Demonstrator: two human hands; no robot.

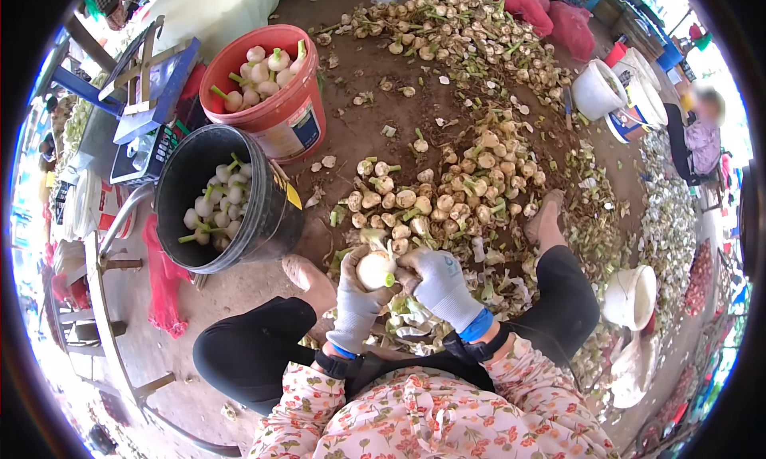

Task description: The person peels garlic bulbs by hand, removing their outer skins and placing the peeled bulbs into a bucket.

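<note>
A white garlic bulb (375, 271) with a cut green stem is held in my left hand (356, 299), its gloved fingers closed around the left side and underneath. My right hand (441, 287), also in a pale glove with soiled fingertips, has its fingers bent in against the bulb's right edge. Whether a piece of skin is pinched there I cannot make out. Just beyond both hands lies a heap of unpeeled garlic bulbs (471, 176) with brownish skins. Torn peelings (411, 319) are scattered beneath the hands.
At the left stand a black bucket (275, 227) and a red bucket (307, 112), both holding peeled bulbs. Another garlic pile (447, 28) spreads farther back. A knife (567, 108) lies near white buckets (598, 90). A seated person (702, 144) is at the right.
</note>
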